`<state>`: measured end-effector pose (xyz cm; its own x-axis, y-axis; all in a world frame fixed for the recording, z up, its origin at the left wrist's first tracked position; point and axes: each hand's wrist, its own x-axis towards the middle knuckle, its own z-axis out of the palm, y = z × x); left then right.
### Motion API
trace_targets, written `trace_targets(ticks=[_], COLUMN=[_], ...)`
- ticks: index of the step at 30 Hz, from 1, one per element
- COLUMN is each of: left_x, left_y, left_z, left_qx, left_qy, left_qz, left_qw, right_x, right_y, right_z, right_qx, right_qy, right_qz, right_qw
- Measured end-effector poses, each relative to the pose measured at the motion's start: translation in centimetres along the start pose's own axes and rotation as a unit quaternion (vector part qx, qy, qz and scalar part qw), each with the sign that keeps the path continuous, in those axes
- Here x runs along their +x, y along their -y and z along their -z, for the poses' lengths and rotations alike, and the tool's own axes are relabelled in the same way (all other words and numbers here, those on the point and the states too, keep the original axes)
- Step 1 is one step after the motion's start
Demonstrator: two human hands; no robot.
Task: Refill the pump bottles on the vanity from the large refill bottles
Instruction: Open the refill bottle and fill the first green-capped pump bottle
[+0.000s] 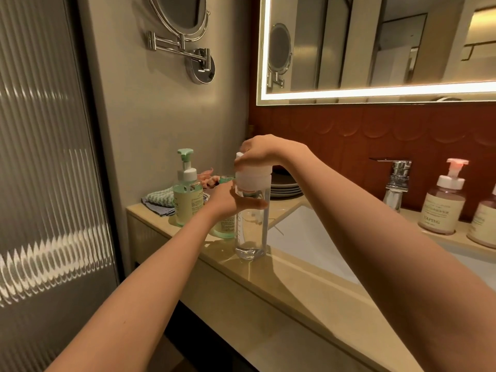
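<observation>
the clear pump bottle (251,232) stands upright on the desk (281,285), close to the front edge and just beside the left rim of the white sink (308,237). the left hand (230,202) grips its body around the middle, and the right hand (264,153) curls over the white pump top (253,178) from above. a green pump bottle (187,194) stands just behind to the left, near a folded cloth (159,200). pink pump bottles (442,205) stand well apart, past the faucet (396,181). bare desk runs along the front.
</observation>
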<state>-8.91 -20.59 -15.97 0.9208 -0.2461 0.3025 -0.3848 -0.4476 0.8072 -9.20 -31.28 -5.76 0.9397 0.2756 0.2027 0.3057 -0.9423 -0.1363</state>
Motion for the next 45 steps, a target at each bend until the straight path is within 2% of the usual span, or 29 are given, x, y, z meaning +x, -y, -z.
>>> trace_targets(ticks=[6,8,12,17,22,25,27,30,32,38,45], left_x=[-0.3,-0.4,-0.6,-0.4,-0.3,-0.3,-0.3,-0.2,-0.2,-0.3,-0.3], left_y=[-0.8,-0.9,-1.0,-1.3,-1.5,-1.6,-1.6,-1.3,-1.3,-1.5,-1.3], left_z=[0.6,0.6,0.6,0.8,1.0,1.0,1.1,1.1,1.1,1.3,1.3], left_qx=[0.018,0.009,-0.001,0.045,0.049,0.056,0.046,0.026,0.028,0.045,0.019], left_qy=[0.035,0.037,0.029,0.040,0.059,0.071,0.071,0.066,0.068,0.091,0.077], left_qz=[0.007,0.004,0.011,0.009,0.030,0.026,0.027,0.039,0.036,0.035,0.055], left_qw=[0.999,0.999,1.000,0.998,0.997,0.996,0.996,0.997,0.997,0.994,0.995], right_x=[-1.1,-1.1,-1.2,-0.9,-0.6,-0.4,-0.1,0.1,-0.1,-0.7,-1.2], right_y=[0.7,0.8,0.4,-0.3,-0.5,-0.5,-0.2,0.1,0.3,0.1,-0.8], right_z=[1.6,1.3,0.4,1.1,1.7,1.5,0.8,0.3,0.7,2.1,3.0], right_qx=[0.130,0.112,-0.008,0.077,0.115,0.143,0.108,-0.020,-0.040,0.104,0.198], right_qy=[0.025,0.025,0.037,0.042,0.093,0.090,0.065,0.055,0.046,0.090,0.003], right_qz=[0.049,0.047,0.013,0.027,0.091,0.065,0.030,-0.025,-0.027,0.064,0.081], right_qw=[0.990,0.992,0.999,0.996,0.985,0.983,0.992,0.998,0.998,0.988,0.977])
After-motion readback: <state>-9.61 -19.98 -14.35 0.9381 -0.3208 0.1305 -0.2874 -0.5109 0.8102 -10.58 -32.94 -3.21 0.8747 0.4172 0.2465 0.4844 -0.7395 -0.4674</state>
